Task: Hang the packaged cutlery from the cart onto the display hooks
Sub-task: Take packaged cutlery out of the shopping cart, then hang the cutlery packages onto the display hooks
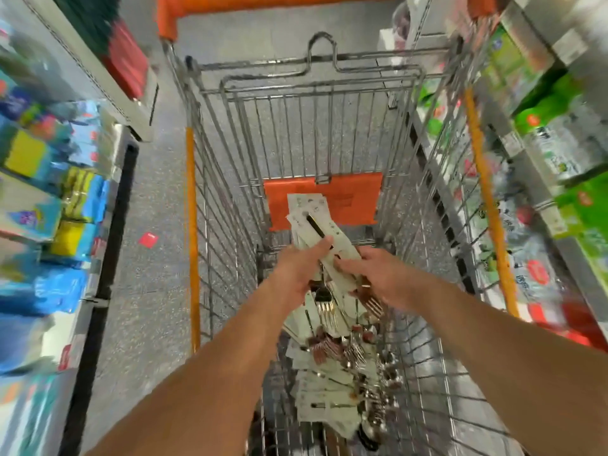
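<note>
Left fingers: the thumb (324, 242) is pressed on top of a fanned bundle of carded cutlery packs (312, 222); the remaining fingers are curled beneath it and mostly hidden.
Left hand (296, 271): the bundle is gripped from the left side and held up above the cart's floor.
Right fingers: the fingertips (343, 265) are laid against the bundle's lower right edge, close together; whether a pack is pinched cannot be told (motion blur).
Right hand (381, 274): it is seen palm down, just beside the left hand, over the cutlery.
Held bundle: white backing cards are fanned toward the cart's far end, and fork tines (325, 307) are seen hanging below the hands.
Loose packs (332, 383): more carded forks and spoons are heaped on the wire floor at the cart's near end, below the forearms.
Shopping cart (230, 179): wire sides, orange trim, an orange flap (355, 195) behind the bundle.
Surroundings: blurred shelves of goods are seen on the left (49, 192) and right (559, 143).
</note>
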`<state>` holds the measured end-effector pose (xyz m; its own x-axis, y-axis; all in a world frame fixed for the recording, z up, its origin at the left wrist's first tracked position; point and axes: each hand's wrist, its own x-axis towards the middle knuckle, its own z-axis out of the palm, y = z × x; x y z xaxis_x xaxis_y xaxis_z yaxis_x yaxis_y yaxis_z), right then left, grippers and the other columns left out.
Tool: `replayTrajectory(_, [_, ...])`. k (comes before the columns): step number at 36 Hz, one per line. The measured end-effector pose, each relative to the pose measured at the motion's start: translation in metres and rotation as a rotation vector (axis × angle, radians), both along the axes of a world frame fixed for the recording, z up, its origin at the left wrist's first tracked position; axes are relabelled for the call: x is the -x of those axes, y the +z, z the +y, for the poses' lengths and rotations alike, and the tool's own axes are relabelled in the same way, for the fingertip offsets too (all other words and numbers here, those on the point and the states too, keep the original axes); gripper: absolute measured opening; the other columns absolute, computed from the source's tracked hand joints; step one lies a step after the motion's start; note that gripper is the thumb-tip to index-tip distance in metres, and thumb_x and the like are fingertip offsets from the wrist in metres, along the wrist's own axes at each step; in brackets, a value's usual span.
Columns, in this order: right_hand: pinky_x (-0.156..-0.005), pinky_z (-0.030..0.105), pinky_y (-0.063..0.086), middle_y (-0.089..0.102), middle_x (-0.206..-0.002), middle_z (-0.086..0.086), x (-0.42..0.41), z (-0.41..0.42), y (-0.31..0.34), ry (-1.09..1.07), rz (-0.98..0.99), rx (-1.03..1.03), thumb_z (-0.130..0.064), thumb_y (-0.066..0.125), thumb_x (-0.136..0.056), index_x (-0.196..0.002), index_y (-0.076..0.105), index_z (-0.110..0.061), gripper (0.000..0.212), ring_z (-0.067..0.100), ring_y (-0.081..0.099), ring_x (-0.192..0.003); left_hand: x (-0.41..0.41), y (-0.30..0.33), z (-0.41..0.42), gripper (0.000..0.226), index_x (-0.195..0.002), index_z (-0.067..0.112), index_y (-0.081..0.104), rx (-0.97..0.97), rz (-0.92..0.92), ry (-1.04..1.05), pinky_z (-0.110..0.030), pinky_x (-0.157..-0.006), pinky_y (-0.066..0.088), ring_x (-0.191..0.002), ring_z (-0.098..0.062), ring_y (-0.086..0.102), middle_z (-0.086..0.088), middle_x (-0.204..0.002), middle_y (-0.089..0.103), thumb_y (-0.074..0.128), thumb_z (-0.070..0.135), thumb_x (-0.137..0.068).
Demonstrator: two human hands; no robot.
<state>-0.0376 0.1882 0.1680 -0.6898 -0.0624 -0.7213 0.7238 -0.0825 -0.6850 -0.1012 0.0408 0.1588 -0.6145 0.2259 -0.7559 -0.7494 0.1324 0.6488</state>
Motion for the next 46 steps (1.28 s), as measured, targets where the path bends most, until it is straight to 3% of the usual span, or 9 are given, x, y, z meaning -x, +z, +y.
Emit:
replayTrajectory(10, [-0.103, 0.058, 0.044, 0.069, -0.118, 0.021, -0.007, -0.034, 0.084, -0.063, 0.121, 0.079, -0.023, 0.064, -0.094, -0.120, 0.065, -0.011, 0.029, 0.037, 0.064, -0.108, -0.013, 0.097, -0.046, 0.032, -0.122, 0.008, 0.064, -0.145, 0.126, 0.080, -0.041, -0.078, 0.060, -0.089, -0.027, 0.075, -0.013, -0.101, 0.076, 0.056, 0.030, -0.100])
replayTrajectory(15, [-0.085, 0.043, 0.055, 0.070, -0.117, 0.017, -0.024, -0.066, 0.118, -0.106, 0.219, 0.106, -0.026, 0.064, -0.094, -0.123, 0.064, -0.014, 0.032, 0.027, 0.067, -0.093, -0.036, 0.140, -0.081, 0.005, -0.099, 0.016, 0.064, -0.198, 0.234, 0.137, -0.031, -0.061, 0.059, -0.073, -0.017, 0.074, 0.000, -0.079, 0.077, 0.065, 0.020, -0.095])
replayTrajectory(18, [-0.070, 0.036, 0.057, 0.069, -0.119, 0.014, -0.037, -0.086, 0.133, -0.125, 0.251, 0.124, -0.034, 0.067, -0.091, -0.124, 0.064, -0.017, 0.037, 0.024, 0.068, -0.092, -0.055, 0.159, -0.101, 0.024, -0.114, 0.010, 0.069, -0.204, 0.318, 0.175, -0.031, -0.064, 0.059, -0.080, -0.018, 0.074, -0.005, -0.095, 0.078, 0.068, 0.021, -0.093])
replayTrajectory(24, [-0.079, 0.029, 0.056, 0.070, -0.123, 0.005, -0.060, -0.139, 0.170, -0.058, 0.375, 0.165, -0.026, 0.051, -0.102, -0.132, 0.059, -0.016, 0.033, 0.022, 0.066, -0.113, -0.098, 0.186, -0.145, 0.027, -0.119, 0.007, 0.068, -0.200, 0.425, 0.259, -0.032, -0.072, 0.061, -0.096, -0.025, 0.073, -0.011, -0.110, 0.074, 0.068, 0.010, -0.092])
replayTrajectory(29, [-0.093, 0.056, 0.052, 0.074, -0.111, 0.008, -0.082, -0.182, 0.190, -0.027, 0.404, 0.011, -0.036, 0.065, -0.092, -0.123, 0.065, -0.022, 0.033, 0.037, 0.065, -0.112, -0.128, 0.208, -0.180, 0.025, -0.118, 0.004, 0.067, -0.276, 0.439, 0.306, -0.040, -0.077, 0.060, -0.097, -0.030, 0.072, -0.017, -0.114, 0.072, 0.061, 0.003, -0.094])
replayTrajectory(34, [-0.060, 0.035, 0.056, 0.073, -0.107, 0.010, -0.102, -0.212, 0.214, 0.135, 0.493, -0.108, -0.042, 0.060, -0.095, -0.122, 0.065, -0.019, 0.035, 0.023, 0.066, -0.075, -0.157, 0.228, -0.216, 0.033, -0.133, 0.006, 0.058, -0.331, 0.463, 0.283, -0.046, -0.098, 0.053, -0.115, -0.029, 0.066, -0.012, -0.126, 0.068, 0.048, 0.011, -0.102])
replayTrajectory(38, [-0.084, 0.038, 0.056, 0.075, -0.105, 0.009, -0.115, -0.234, 0.233, 0.310, 0.480, -0.172, -0.053, 0.063, -0.089, -0.121, 0.064, -0.019, 0.046, 0.021, 0.072, -0.085, -0.185, 0.248, -0.247, 0.024, -0.120, 0.009, 0.064, -0.323, 0.495, 0.345, -0.038, -0.088, 0.058, -0.108, -0.026, 0.069, -0.012, -0.119, 0.071, 0.049, 0.016, -0.103])
replayTrajectory(42, [-0.060, 0.027, 0.042, 0.074, -0.100, 0.015, -0.131, -0.267, 0.256, 0.542, 0.541, -0.227, -0.053, 0.057, -0.093, -0.120, 0.063, -0.015, 0.047, 0.010, 0.067, -0.063, -0.223, 0.264, -0.277, 0.019, -0.114, 0.005, 0.067, -0.253, 0.568, 0.439, -0.034, -0.073, 0.061, -0.091, -0.023, 0.074, -0.013, -0.106, 0.075, 0.060, 0.011, -0.097])
replayTrajectory(46, [-0.052, 0.021, 0.041, 0.071, -0.081, 0.005, -0.150, -0.305, 0.268, 0.715, 0.616, -0.350, -0.057, 0.054, -0.093, -0.118, 0.064, -0.013, 0.051, 0.010, 0.060, -0.058, -0.263, 0.269, -0.305, 0.031, -0.125, 0.004, 0.064, -0.169, 0.610, 0.586, -0.045, -0.089, 0.058, -0.104, -0.030, 0.071, -0.014, -0.114, 0.073, 0.063, 0.014, -0.096])
